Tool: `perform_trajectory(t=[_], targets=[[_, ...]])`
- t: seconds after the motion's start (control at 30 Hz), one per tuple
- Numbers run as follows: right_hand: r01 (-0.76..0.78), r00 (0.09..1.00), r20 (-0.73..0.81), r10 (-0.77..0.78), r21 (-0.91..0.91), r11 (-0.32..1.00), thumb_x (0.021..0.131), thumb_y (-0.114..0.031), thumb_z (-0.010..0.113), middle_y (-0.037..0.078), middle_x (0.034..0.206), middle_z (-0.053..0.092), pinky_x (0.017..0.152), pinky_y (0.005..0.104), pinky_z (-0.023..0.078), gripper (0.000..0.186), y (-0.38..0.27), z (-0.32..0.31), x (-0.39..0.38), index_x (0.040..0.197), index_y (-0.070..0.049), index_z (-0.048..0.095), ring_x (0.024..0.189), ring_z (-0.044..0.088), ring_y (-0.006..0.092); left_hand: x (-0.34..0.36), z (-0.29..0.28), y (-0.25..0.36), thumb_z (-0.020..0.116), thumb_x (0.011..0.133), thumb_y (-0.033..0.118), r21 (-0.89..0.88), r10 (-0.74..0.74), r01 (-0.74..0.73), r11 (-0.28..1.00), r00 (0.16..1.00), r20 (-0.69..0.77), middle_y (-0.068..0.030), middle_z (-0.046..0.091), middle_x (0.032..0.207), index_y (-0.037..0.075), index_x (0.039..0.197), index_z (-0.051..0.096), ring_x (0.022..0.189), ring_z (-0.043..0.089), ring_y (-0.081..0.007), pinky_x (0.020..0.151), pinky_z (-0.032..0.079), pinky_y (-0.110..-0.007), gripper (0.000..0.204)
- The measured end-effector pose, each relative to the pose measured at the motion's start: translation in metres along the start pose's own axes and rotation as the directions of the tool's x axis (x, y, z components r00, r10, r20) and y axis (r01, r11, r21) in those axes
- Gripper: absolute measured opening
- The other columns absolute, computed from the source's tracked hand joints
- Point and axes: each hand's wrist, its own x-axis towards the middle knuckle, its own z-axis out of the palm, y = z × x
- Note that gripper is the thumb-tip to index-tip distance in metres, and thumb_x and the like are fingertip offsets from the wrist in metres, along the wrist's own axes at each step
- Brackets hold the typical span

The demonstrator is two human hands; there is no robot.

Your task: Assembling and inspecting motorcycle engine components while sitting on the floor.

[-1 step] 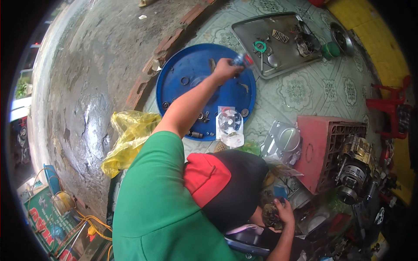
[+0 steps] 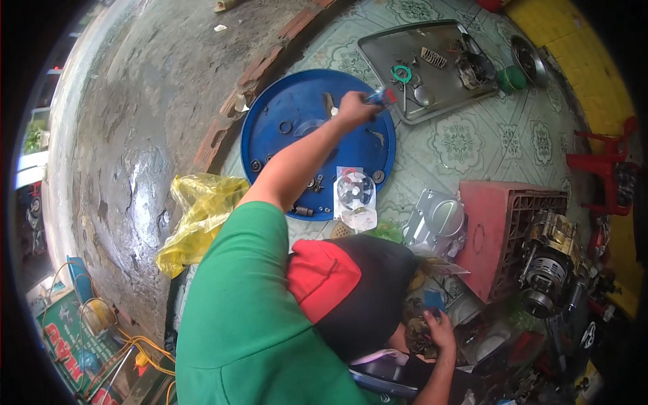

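My left arm, in a green sleeve, reaches out over a round blue tray point(image 2: 266, 135). My left hand point(image 2: 356, 111) is closed around a small blue container with a red end point(image 2: 382, 98), held above the tray's far right rim. Rings, small metal parts and a clear-and-white package point(image 2: 356, 196) lie on the tray. At the lower right, my right hand point(image 2: 440, 329) is closed on a dark brownish metal-looking part point(image 2: 421, 336), close to my leg. Its exact kind does not show.
A metal tray point(image 2: 432, 101) with a spring and greasy parts lies beyond, beside a green can point(image 2: 511, 79). On the right stand a red crate point(image 2: 482, 236), an engine point(image 2: 545, 270) and a red stool point(image 2: 607, 162). A yellow plastic bag point(image 2: 202, 216) lies left.
My left hand and the blue container have shifted slightly right. My right hand stays closed on the brownish part.
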Motion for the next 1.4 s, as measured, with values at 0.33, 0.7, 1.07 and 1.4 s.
perform_trajectory(t=[0.33, 0.7, 1.07, 1.4], targets=[[0.119, 0.992, 0.053, -0.113, -0.119, 0.986, 0.086, -0.047, 0.071, 0.011, 0.116, 0.062, 0.071, 0.0369, 0.055, 0.066, 0.035, -0.006, 0.036, 0.13, -0.001, 0.054, 0.1, 0.06, 0.0218, 0.021, 0.078, 0.058, 0.079, 0.071, 0.037, 0.433, 0.696, -0.579, 0.691, 0.694, -0.183, -0.0164, 0.065, 0.111, 0.013, 0.108, 0.073, 0.112, 0.056, -0.0357, 0.099, 0.045, -0.044, 0.044], [0.101, 0.993, 0.072, -0.096, -0.062, 0.993, 0.087, -0.046, 0.07, 0.009, 0.112, 0.062, 0.064, 0.034, 0.054, 0.061, 0.021, 0.0, 0.032, 0.128, -0.003, 0.055, 0.093, 0.062, 0.0203, -0.094, -0.184, -0.083, 0.066, 0.077, 0.019, 0.553, 0.085, 0.312, 0.773, 0.812, -0.577, -0.0137, 0.071, 0.104, 0.018, 0.103, 0.075, 0.101, 0.067, -0.0311, 0.089, 0.053, -0.042, 0.028], [0.239, 0.963, 0.155, -0.219, -0.125, 0.963, 0.089, -0.043, 0.069, 0.007, 0.107, 0.063, 0.067, 0.0325, 0.052, 0.057, 0.031, -0.008, 0.04, 0.127, -0.002, 0.056, 0.093, 0.06, 0.0182, -0.152, -0.223, -0.104, 0.067, 0.081, 0.033, 0.766, 0.126, 0.317, 0.559, 0.881, -0.456, -0.0144, 0.071, 0.092, 0.013, 0.092, 0.074, 0.088, 0.069, -0.034, 0.079, 0.055, -0.046, 0.024], [0.187, 0.979, 0.104, -0.176, -0.118, 0.975, 0.086, -0.047, 0.071, 0.008, 0.107, 0.063, 0.06, 0.0301, 0.051, 0.067, 0.04, -0.005, 0.047, 0.133, -0.003, 0.052, 0.087, 0.061, 0.0164, -0.083, -0.214, -0.097, 0.066, 0.081, 0.03, 0.761, 0.192, 0.394, 0.515, 0.813, -0.55, -0.0179, 0.071, 0.095, 0.007, 0.089, 0.074, 0.091, 0.07, -0.034, 0.08, 0.056, -0.044, 0.025]])
